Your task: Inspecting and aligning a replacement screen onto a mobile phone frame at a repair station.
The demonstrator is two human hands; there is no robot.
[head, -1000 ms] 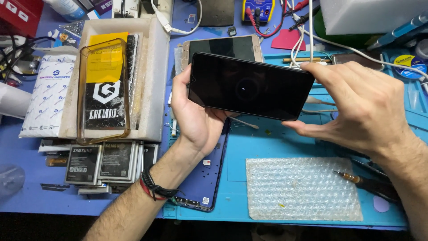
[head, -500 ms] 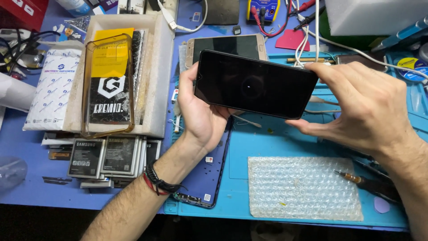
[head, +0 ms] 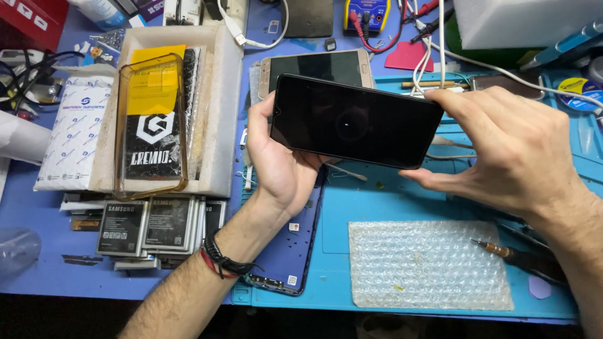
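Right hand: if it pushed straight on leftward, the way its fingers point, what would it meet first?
The right hand already touches the black slab phone's right end; beyond it, probably the left hand gripping the other end.

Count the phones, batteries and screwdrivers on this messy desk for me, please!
Phones: 2, the black phone in both hands and the gold phone behind it
Batteries: 3 showing, maybe more underneath
Screwdrivers: 1
Total: 6
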